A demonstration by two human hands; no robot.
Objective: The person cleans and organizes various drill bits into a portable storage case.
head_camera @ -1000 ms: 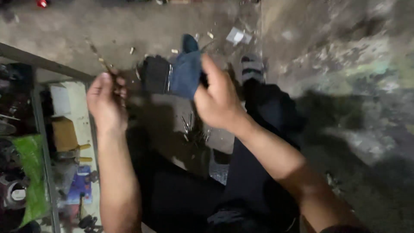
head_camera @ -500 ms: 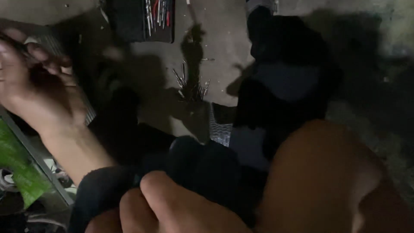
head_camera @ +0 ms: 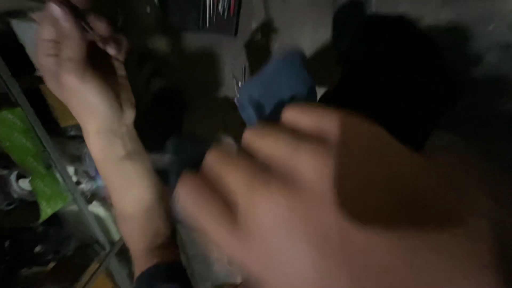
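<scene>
Left hand (head_camera: 80,69): upper left of the frame, raised, fingers curled around something thin and dark; what it is cannot be told.
Right hand (head_camera: 330,197): lower centre and right, very close and blurred, fingers spread loosely; whether it holds anything cannot be told.
Blue cloth (head_camera: 274,85): upper centre, just above the right hand's fingertips; contact unclear.
Case (head_camera: 210,13): top centre, dark, with thin tools.
Green pack (head_camera: 32,160): left edge, behind a metal frame.

Left hand (head_camera: 80,69) raised at upper left, fingers curled around something dark and blurred. Right hand (head_camera: 320,202) close to camera, blurred, touching blue cloth (head_camera: 274,85).
</scene>
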